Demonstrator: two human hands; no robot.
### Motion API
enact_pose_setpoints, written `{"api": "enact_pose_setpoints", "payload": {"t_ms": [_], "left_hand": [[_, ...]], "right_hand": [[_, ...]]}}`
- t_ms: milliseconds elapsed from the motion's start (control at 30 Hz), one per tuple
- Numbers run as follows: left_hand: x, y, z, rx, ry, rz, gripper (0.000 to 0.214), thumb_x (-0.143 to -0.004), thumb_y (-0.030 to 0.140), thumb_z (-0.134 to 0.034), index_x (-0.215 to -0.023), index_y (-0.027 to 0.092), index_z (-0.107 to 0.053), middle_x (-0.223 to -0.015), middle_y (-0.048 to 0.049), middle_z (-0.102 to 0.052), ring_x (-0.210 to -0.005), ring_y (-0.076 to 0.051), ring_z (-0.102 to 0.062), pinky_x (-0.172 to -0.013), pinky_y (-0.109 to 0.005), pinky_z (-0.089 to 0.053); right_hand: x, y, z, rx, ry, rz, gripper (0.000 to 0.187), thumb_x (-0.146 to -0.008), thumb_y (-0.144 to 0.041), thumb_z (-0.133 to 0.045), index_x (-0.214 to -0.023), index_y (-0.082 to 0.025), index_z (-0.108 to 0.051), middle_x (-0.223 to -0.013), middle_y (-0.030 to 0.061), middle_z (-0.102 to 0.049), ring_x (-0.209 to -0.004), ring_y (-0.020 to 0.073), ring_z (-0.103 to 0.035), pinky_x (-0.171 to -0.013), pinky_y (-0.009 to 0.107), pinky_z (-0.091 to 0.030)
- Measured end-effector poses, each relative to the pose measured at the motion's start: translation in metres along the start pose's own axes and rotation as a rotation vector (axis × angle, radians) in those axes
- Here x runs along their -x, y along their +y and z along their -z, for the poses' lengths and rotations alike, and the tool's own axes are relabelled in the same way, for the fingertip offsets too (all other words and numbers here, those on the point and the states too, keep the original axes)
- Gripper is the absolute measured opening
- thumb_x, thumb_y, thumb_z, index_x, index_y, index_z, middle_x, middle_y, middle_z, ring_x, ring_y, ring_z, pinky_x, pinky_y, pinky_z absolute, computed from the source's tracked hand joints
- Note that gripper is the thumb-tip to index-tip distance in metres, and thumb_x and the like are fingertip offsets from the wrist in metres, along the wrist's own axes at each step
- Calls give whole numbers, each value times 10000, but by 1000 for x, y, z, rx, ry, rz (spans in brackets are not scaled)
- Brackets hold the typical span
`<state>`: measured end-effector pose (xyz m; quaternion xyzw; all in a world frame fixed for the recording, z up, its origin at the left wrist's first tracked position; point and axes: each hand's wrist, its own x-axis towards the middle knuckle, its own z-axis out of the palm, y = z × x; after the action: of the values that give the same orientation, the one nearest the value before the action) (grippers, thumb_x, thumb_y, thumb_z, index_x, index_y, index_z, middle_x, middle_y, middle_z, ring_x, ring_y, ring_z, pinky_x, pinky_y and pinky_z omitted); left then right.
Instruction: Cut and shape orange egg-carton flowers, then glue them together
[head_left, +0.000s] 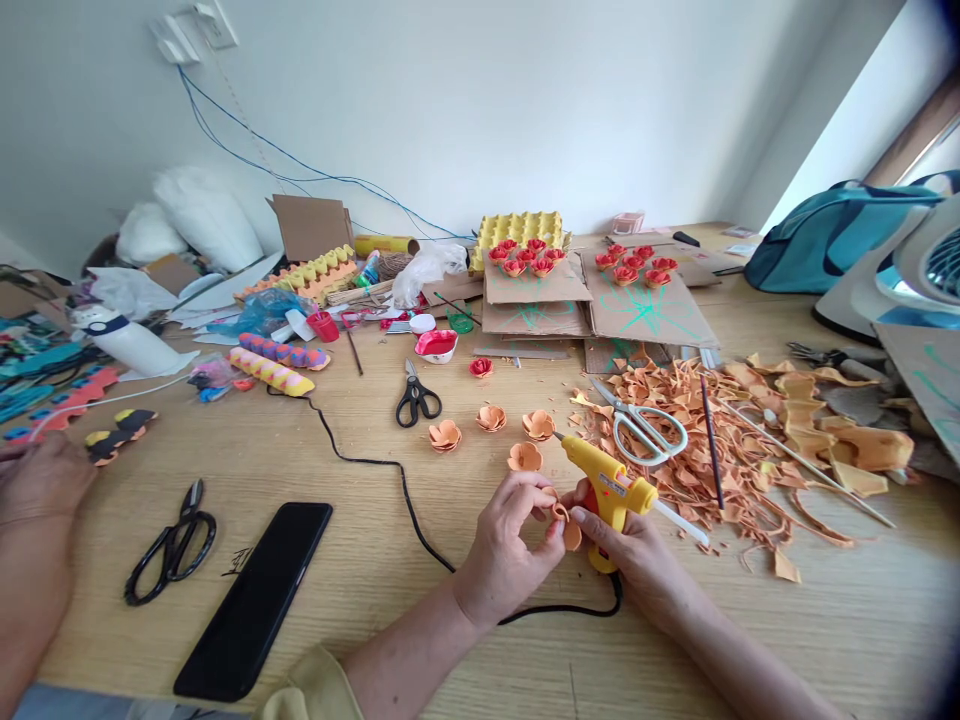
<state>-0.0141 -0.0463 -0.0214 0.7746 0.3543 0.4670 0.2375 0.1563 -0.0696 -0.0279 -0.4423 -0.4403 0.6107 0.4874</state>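
Note:
Between the fingertips of my left hand (pixel 510 545) is a small orange egg-carton flower (pixel 571 535), partly hidden by the fingers. A yellow hot glue gun (pixel 600 475) is gripped in my right hand (pixel 637 550), its nozzle pointing up and to the left and a glue stick sticking out of its back. The right fingertips come close to the flower; whether they touch it I cannot tell. Just beyond my hands sit several orange paper flowers (pixel 525 457) and one red flower (pixel 481 368). The gun's black cord (pixel 409 500) trails left over the table.
White-handled scissors (pixel 649 430) lie on a heap of orange scraps (pixel 690 480) at right. Black scissors (pixel 418 395), a phone (pixel 255 600) and more scissors (pixel 171 545) lie left. Red flowers stand on cardboard (pixel 652 310) behind. Another person's hand (pixel 45 480) is at far left.

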Motion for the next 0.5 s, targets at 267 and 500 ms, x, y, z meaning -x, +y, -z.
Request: {"api": "enact_pose_setpoints", "payload": {"t_ms": [267,500], "left_hand": [[1,-2,-2,87,36,59,230,-819,37,-620,-988,186,-575,-1056,-73,-606,-939,-159,-665,-781,-265,-626],[3,-2,-2,143,34,54,204,-843,46,-630,-992,182,-595,-1066,-77,-632,-970,-160,-670,-799,-268,-631]], "right_hand": [[-1,-10,-2,8,100,36,363,-771,-510,-755,-906,-210,-602,-820,6,-595,-731,153,-537,-682,273,-474],[-2,-9,-2,63,84,69,381,-772,-539,-735,-889,-210,-585,-829,22,-631,-763,179,-585,-723,303,-508]]}}
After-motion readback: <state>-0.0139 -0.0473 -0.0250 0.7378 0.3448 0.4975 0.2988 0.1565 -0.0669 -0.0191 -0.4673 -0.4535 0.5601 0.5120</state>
